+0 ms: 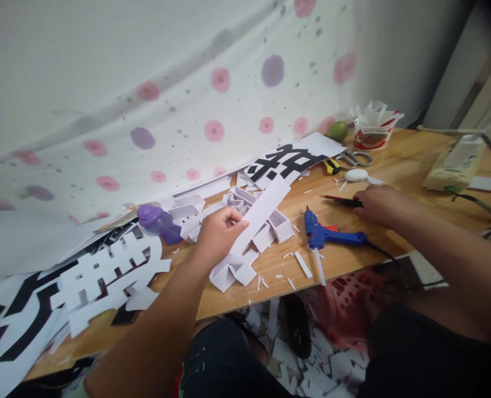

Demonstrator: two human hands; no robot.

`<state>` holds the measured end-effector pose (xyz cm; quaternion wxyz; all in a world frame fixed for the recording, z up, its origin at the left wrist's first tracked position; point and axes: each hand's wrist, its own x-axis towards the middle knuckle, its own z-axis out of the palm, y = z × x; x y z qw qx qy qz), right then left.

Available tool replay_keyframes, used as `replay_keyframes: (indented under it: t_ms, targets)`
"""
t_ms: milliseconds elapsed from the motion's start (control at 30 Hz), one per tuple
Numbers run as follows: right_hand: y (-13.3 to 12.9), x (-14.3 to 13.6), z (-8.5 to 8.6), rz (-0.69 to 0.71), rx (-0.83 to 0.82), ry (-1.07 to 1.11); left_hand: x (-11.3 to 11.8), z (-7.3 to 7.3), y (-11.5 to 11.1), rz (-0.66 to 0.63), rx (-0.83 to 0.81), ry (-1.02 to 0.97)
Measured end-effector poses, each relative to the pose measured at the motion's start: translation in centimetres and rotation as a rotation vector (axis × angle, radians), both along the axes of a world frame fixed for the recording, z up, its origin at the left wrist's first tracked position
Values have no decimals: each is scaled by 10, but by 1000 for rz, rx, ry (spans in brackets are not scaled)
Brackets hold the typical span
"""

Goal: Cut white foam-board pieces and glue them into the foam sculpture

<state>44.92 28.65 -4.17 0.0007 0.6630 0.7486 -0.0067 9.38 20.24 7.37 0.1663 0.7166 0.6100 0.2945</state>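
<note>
My left hand (220,235) pinches a long white paper strip (264,213) between thumb and fingers. The strip slants over a white structure of folded paper walls (242,200), hiding part of it. At the right, my right hand (380,205) has its fingers closed at the near end of a slim black-and-red tool (342,201) low over the table; its exact kind is unclear. A blue glue gun (332,235) with a red trigger lies between the hands, its black cord running off to the right.
Cut-out white paper characters (100,271) and a purple bottle (159,223) are at left. Behind stand a printed sheet (286,160), scissors (355,159), a green fruit (337,131) and a paper tub (373,132). A power strip (454,163) lies right. Paper scraps litter the floor (323,365).
</note>
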Motion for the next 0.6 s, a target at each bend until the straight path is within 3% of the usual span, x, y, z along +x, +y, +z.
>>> replay_keyframes:
  t_ms: [400, 600]
  targets:
    - [-12, -18, 24, -184, -35, 48, 7, 1, 11, -61, -60, 182]
    - [-15, -18, 32, -343, 65, 91, 8, 0, 13, -97, -70, 200]
